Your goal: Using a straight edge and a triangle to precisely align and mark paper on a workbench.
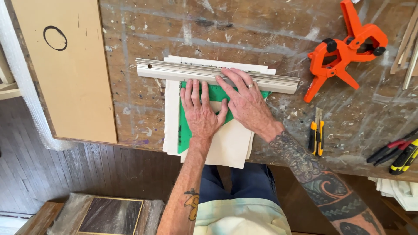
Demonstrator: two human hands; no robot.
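Green triangular square (187, 126) under silver moulding (183, 71)

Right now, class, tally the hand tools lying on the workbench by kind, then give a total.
Orange spring clamps: 2
Yellow-and-black utility knife: 1
Red-handled pliers: 1
Yellow-and-black handled tool, kind unclear: 1
Metal straightedge, under the right hand: 1
Green set square, under the left hand: 1
Total: 7

Your left hand (201, 112) lies flat on a green sheet (186, 130) over pale paper (230, 146), while your right hand (244, 102) presses beside it, its fingers on a long grey moulding strip (183, 69). On the paint-spattered table (270, 35), orange clamps (346, 50) and a yellow knife (316, 137) lie to your right.
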